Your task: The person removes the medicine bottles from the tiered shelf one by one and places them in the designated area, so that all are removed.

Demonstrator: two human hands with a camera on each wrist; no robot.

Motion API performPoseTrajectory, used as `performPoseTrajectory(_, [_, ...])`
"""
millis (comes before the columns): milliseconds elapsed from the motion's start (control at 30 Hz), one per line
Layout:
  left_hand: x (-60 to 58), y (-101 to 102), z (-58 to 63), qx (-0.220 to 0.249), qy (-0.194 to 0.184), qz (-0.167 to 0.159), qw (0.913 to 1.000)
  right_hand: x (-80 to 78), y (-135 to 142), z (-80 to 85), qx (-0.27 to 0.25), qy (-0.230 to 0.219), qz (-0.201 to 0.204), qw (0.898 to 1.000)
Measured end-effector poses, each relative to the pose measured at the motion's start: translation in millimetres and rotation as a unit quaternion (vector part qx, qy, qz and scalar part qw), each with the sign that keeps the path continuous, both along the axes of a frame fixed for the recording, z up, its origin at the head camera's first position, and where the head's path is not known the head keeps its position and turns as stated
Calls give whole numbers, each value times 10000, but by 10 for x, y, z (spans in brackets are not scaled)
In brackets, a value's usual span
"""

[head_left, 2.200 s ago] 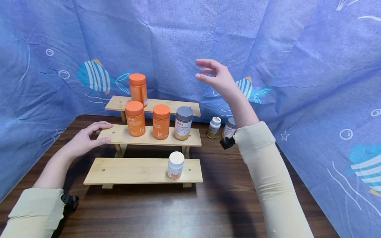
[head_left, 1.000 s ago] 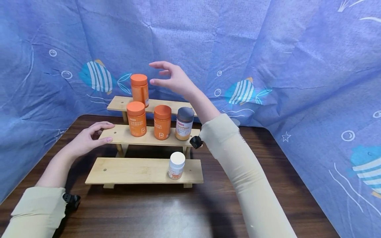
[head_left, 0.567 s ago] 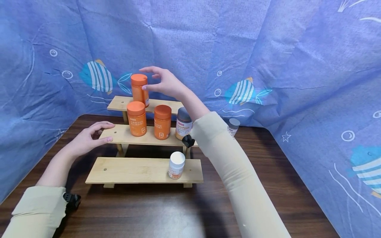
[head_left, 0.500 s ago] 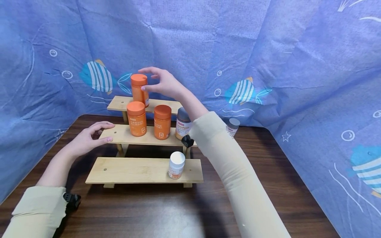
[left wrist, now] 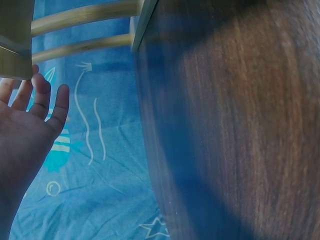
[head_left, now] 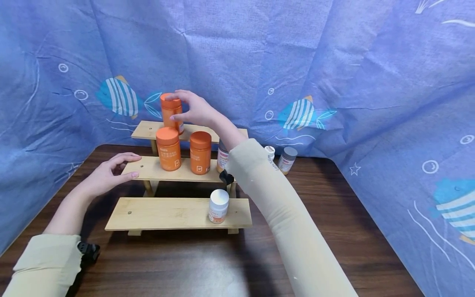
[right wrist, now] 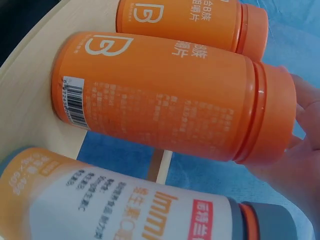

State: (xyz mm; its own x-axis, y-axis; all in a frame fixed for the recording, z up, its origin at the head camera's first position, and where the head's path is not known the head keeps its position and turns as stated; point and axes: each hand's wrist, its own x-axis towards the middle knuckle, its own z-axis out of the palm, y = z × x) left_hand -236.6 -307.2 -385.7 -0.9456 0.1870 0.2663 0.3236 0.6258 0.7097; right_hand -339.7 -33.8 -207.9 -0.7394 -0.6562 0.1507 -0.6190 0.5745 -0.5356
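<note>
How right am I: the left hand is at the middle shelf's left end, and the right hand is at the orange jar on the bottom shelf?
Not quite: that orange jar, at the right hand, stands on the top shelf, as the head view shows. The left hand is at the left end of the middle shelf.

My head view is bright and mostly sharp; pale glare sits on the near wooden tabletop [head_left: 200, 268], a soft shadow to its right. At my left wrist it's dim and bluish, the grain smeared toward the right edge, the dowels [left wrist: 85, 16] bowed. My right wrist view is dim too, fine print soft on the barcoded orange jar [right wrist: 160, 100].
</note>
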Motion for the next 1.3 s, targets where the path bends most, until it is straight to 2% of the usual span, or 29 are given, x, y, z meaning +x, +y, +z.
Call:
performPoseTrajectory(500, [4, 3, 15, 101, 83, -27, 9999, -102, -93, -41, -739, -590, -285, 9951])
performPoseTrajectory(833, [5, 11, 18, 156, 108, -94, 9998, -155, -142, -81, -1153, -461, -668, 9900])
performPoseTrajectory(1033, [6, 9, 15, 121, 155, -178, 9996, -139, -156, -105, -1227, -624, -691, 9881])
performPoseTrajectory(1300, [10, 15, 14, 169, 71, -46, 9998, -138, -159, -106, -1251, -634, -606, 9883])
